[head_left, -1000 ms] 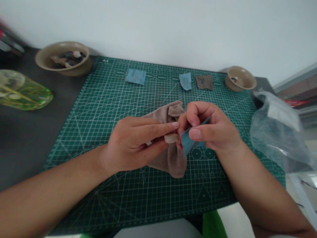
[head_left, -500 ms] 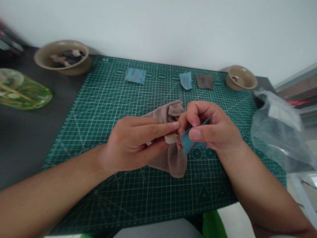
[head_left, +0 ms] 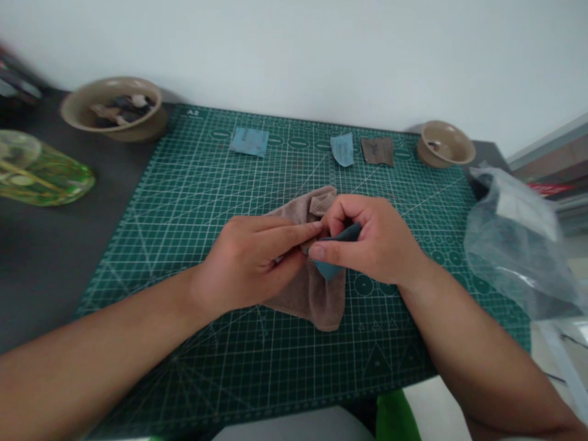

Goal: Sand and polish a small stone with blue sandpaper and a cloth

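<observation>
My left hand (head_left: 255, 260) is closed with its fingertips pinching a small pale tan piece (head_left: 305, 246). Most of that piece is hidden by fingers now, and its exact kind does not show. In my right hand (head_left: 374, 242) a folded bit of blue sandpaper (head_left: 329, 269) is gripped between thumb and fingers. The sandpaper meets the tan piece at the left fingertips, so the two hands touch or nearly touch. Beneath them a brownish-pink cloth (head_left: 327, 306) lies crumpled on the green cutting mat (head_left: 275, 367).
Along the mat's back edge lie two blue sandpaper pieces, one square (head_left: 249, 142) and one curled (head_left: 342, 150), beside a brown one (head_left: 377, 150). A larger bowl (head_left: 151, 125) holds dark and pale bits. At right stand a small bowl (head_left: 445, 146) and a clear plastic bag (head_left: 509, 239). A green-tinted bottle (head_left: 50, 174) lies left.
My right hand has moved left, bringing the blue sandpaper against the tan piece, which is now mostly covered. My left hand has stayed nearly in place.
</observation>
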Demonstrator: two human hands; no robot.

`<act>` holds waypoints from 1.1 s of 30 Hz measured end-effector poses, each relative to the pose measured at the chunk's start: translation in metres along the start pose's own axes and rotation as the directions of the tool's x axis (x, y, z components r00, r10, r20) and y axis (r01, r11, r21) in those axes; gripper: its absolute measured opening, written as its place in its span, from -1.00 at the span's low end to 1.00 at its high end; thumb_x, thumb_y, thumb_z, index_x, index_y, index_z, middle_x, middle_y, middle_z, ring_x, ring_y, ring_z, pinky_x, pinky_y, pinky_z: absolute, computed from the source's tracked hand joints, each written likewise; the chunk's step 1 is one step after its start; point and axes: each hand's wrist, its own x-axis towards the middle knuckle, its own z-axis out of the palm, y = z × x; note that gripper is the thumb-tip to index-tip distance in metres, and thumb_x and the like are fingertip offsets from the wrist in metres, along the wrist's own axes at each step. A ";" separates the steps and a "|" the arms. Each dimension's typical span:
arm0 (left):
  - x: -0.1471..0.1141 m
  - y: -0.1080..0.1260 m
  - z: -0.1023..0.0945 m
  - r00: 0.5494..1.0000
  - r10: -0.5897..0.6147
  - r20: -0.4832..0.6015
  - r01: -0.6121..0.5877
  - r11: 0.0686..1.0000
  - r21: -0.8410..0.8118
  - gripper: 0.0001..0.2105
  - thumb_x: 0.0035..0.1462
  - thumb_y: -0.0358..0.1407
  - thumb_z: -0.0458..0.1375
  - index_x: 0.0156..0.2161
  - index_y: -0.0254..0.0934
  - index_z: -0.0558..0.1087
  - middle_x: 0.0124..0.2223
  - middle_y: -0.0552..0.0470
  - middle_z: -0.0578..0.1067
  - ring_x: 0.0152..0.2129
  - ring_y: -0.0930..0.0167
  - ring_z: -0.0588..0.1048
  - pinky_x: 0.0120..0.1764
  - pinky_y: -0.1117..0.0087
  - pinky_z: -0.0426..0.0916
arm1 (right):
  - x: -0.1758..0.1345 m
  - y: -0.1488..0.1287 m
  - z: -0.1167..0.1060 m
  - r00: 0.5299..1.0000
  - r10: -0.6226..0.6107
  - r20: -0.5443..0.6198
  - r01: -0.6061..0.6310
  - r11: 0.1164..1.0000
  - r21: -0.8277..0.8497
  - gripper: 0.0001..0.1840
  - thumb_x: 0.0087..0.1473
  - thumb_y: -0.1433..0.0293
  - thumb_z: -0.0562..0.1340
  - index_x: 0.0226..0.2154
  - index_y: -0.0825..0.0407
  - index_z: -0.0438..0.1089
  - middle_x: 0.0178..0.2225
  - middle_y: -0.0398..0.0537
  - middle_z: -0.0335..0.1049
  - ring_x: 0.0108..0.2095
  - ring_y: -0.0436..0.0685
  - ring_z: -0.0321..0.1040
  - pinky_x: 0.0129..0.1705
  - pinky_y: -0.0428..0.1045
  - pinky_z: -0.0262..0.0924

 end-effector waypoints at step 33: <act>0.003 0.007 -0.006 0.999 -0.030 0.019 0.032 0.992 -0.125 -0.85 0.31 -0.39 0.24 -0.03 -0.25 0.56 -0.32 0.04 0.66 -0.50 0.50 0.59 -0.47 0.52 0.39 | -0.002 0.007 -0.010 0.990 0.085 0.117 -0.123 0.920 0.371 -0.59 -0.07 0.33 0.55 -0.53 0.03 0.30 -0.29 -0.03 0.62 -0.28 0.14 0.54 -0.31 -0.02 0.34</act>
